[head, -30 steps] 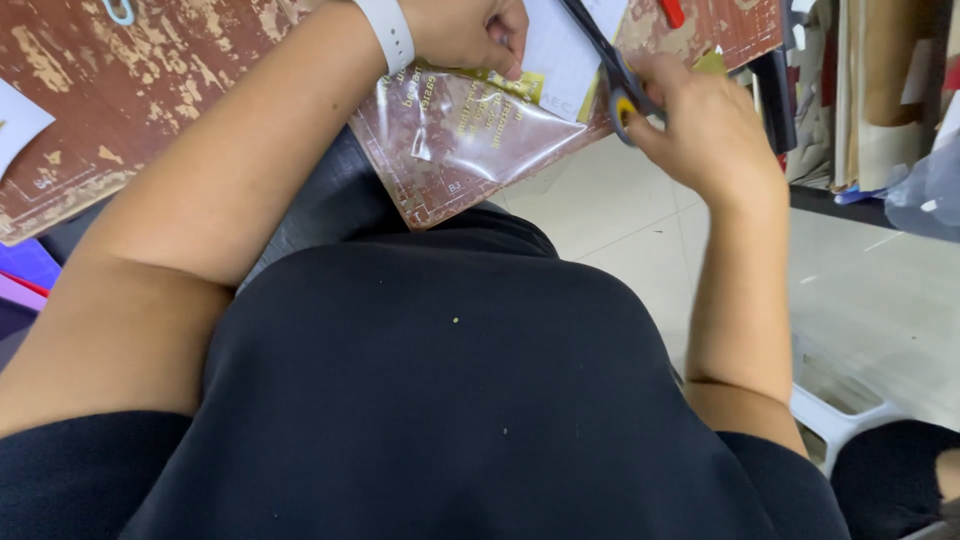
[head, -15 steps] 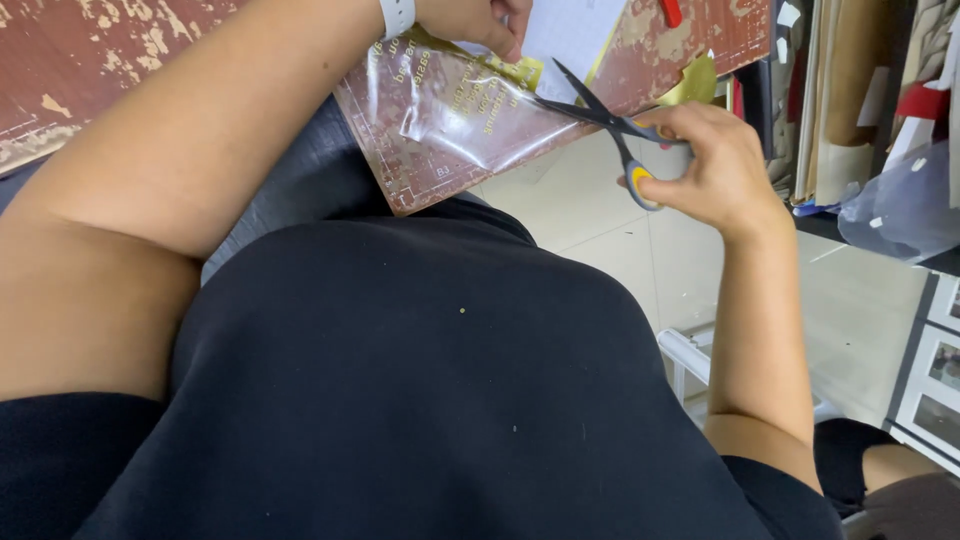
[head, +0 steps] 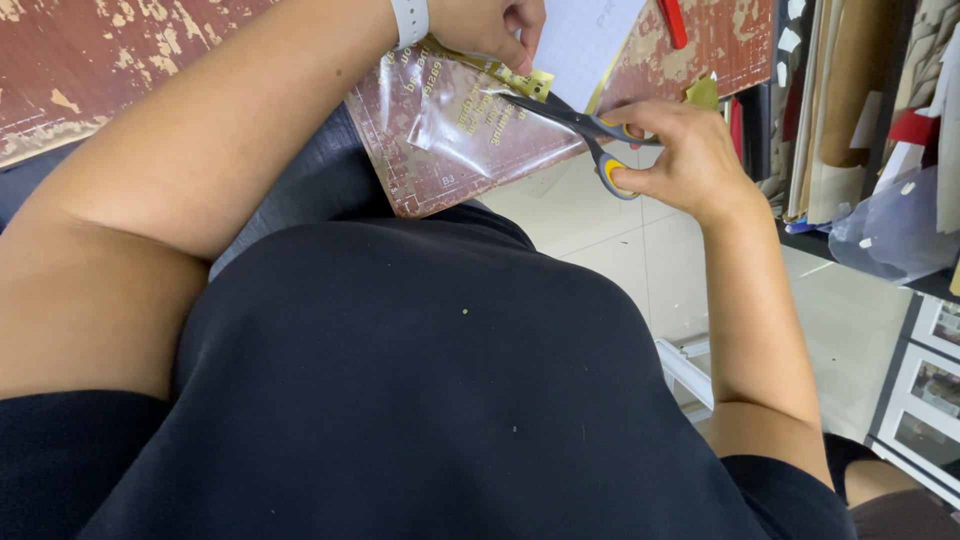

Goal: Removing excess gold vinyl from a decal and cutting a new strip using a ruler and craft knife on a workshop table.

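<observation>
1. The right hand (head: 690, 160) was closed through the grey-and-yellow handles of the scissors (head: 580, 125), whose blades were parted only slightly and aimed at the yellow paper piece (head: 520, 80).
2. The left hand (head: 490, 25) was pinched shut on that paper piece, which was held just above the near edge of the reddish cutting mat (head: 440, 150).
3. The fingertips of the left hand were seen very close to the blade tips; a nick could be judged likely if the blades were closed without the grip being shifted back.
4. The paper piece was small and held in the air over the mat, so it could be bent or torn rather than cut cleanly.
5. A clear plastic sleeve (head: 455, 125) lay on the mat below the blades and might be snagged.
6. Offcuts could be dropped past the mat's edge onto the black clothing (head: 430, 400) or the floor (head: 620, 250).
</observation>
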